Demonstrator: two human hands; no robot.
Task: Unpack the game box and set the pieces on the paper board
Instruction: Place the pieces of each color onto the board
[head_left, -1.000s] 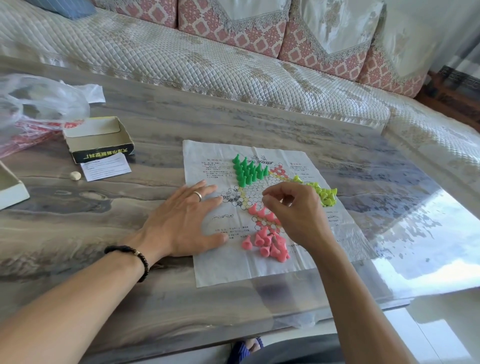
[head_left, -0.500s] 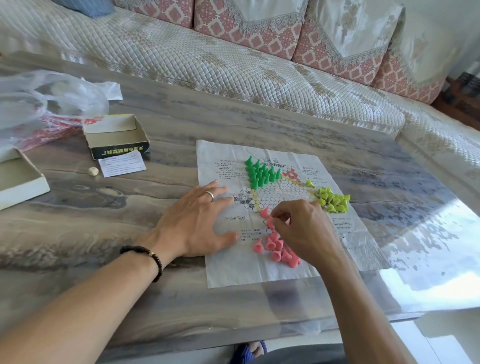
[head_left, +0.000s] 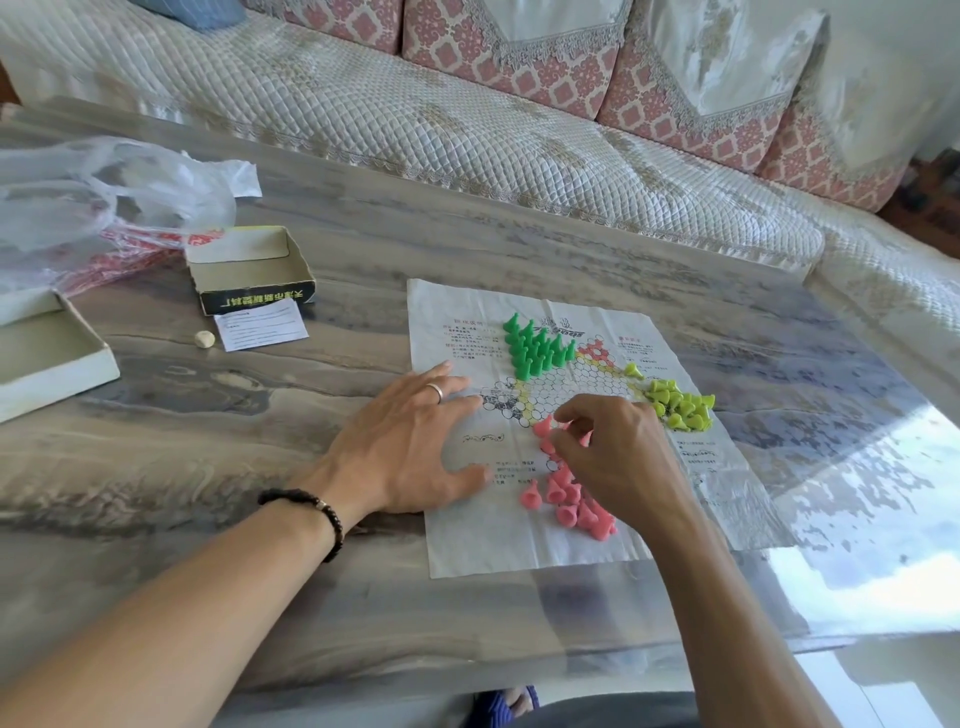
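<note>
A pink piece (head_left: 543, 427) is pinched by the right hand (head_left: 618, 457) for standing up; the paper board (head_left: 519, 540) is pressed flat by the left hand (head_left: 402, 447), fingers straight; a free spot is needed next.

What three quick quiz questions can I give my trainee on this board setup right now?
1. True or false: the dark green pieces stand upright on the paper board.
2. Which hand lies flat on the paper? A left hand B right hand
3. Fill in: the right hand's fingers work among the ____ pieces.

Key: 1 true; 2 A; 3 pink.
</note>
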